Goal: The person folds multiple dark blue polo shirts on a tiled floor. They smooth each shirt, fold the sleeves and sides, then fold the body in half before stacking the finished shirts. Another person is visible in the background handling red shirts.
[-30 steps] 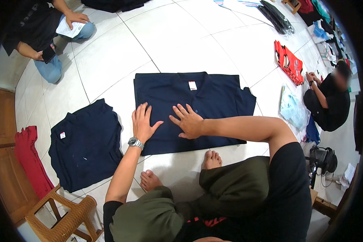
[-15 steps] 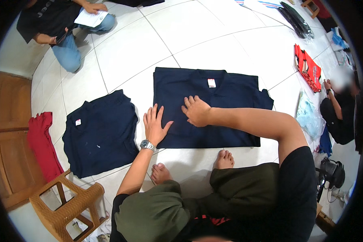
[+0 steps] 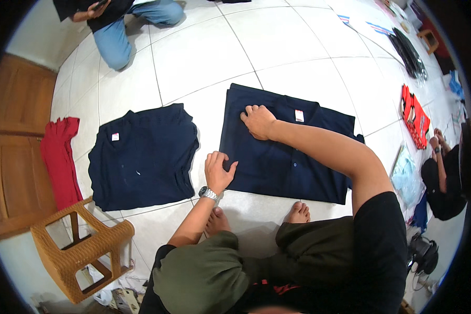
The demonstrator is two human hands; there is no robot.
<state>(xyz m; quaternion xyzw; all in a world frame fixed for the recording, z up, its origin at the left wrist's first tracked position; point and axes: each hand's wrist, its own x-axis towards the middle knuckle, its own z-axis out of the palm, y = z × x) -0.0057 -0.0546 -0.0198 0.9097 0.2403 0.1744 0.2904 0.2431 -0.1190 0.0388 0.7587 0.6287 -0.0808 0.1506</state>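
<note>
Navy blue cotton polo shirt [image 3: 290,157] flat on white tiled floor [image 3: 277,47], just right of second folded navy shirt [image 3: 141,157]. Sides look tucked in, rectangle formed; final fold-up apparently not done. Left hand [image 3: 218,171] pressed flat on shirt's near-left edge, fingers spread, gripping nothing. Right hand [image 3: 257,121] knuckles-down near collar, fingers curled, arm stretched across shirt.

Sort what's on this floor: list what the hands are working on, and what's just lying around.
In hand:
navy shirt, under the left hand and right hand

Lying about:
second navy shirt
red garment
wicker stool
red packets
</note>
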